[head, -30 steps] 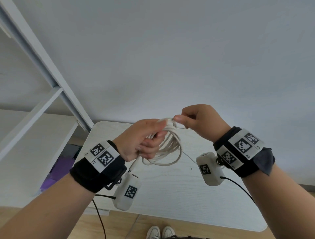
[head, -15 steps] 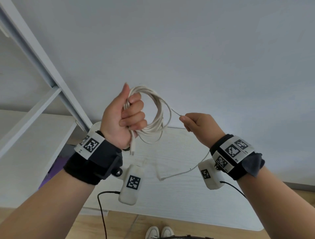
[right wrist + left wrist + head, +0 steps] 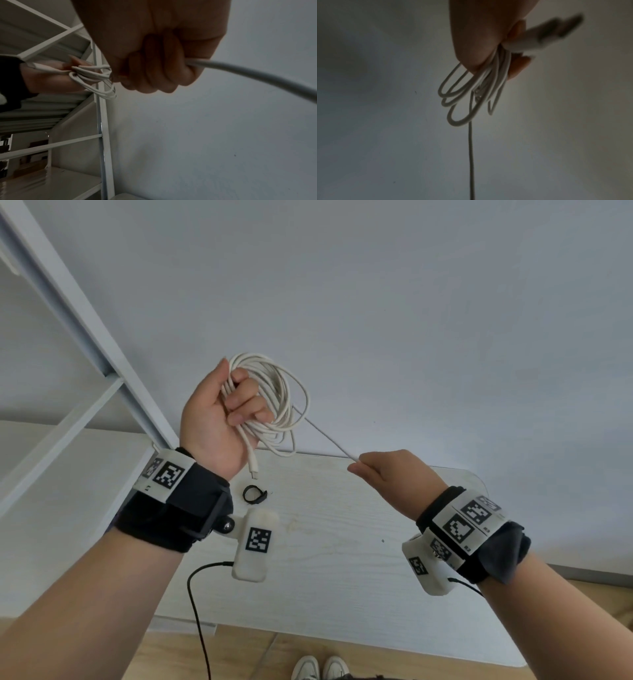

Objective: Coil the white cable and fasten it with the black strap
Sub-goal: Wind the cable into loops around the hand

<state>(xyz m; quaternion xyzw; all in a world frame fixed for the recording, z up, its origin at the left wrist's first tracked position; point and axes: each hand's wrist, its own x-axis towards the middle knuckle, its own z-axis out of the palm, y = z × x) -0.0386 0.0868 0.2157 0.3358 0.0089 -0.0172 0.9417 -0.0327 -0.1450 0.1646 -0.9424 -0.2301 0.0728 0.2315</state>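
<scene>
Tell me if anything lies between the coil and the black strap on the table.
Nothing visible does. The strap lies bare on the table, below the left hand that grips the coil. The right hand pinches the cable's free end, off to the side.

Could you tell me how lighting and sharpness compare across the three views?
Head view: bright and sharp, cable and strap crisp. Left wrist view: dim, plug blurred. Right wrist view: dark, the near cable run soft, right hand in shadow.
</scene>
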